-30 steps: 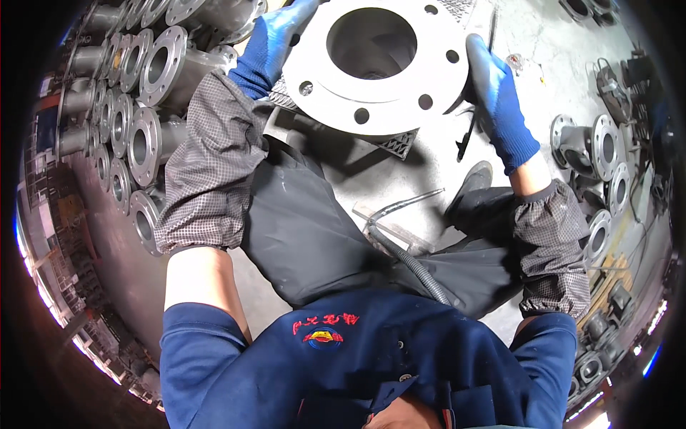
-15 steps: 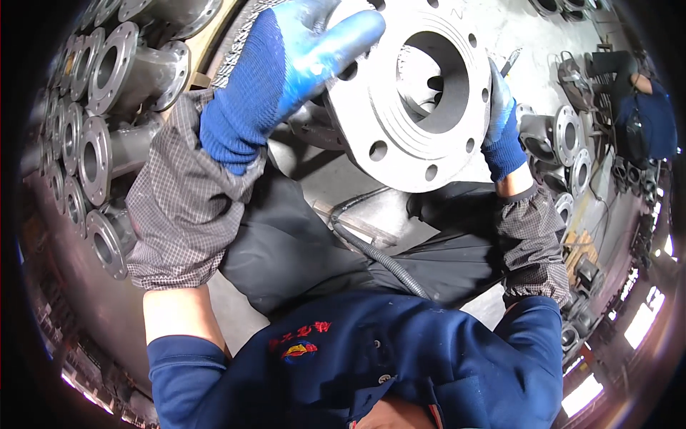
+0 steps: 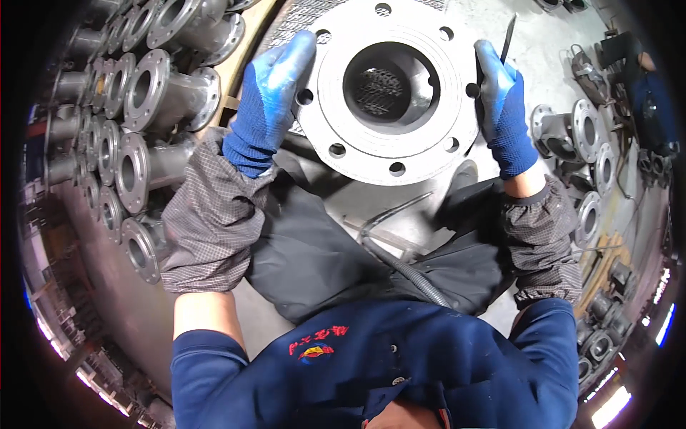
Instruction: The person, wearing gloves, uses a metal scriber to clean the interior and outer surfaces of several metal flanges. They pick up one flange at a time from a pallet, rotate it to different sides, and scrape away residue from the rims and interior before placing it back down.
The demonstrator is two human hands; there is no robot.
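Held between my two blue-gloved hands is a flanged pipe fitting, its pale round flange facing up with bolt holes around a wide dark bore. Through the bore, a patch of metal mesh shows. My left hand grips the flange's left edge, thumb along the rim and the other fingers partly hidden. Against the right edge, my right hand is closed on the rim, its fingertips mostly out of sight. A thin dark pointed rod sticks up beside that hand; whether the hand touches it cannot be made out.
Stacked flanged pipe fittings fill the left side beside a wooden board. More fittings stand on the floor at right. A ribbed hose runs between my legs. Another person is at the far right.
The fitting has turned from tilted to nearly face-on, its bore now pointing up at me. My left hand has moved down from the top of the flange to its left side.
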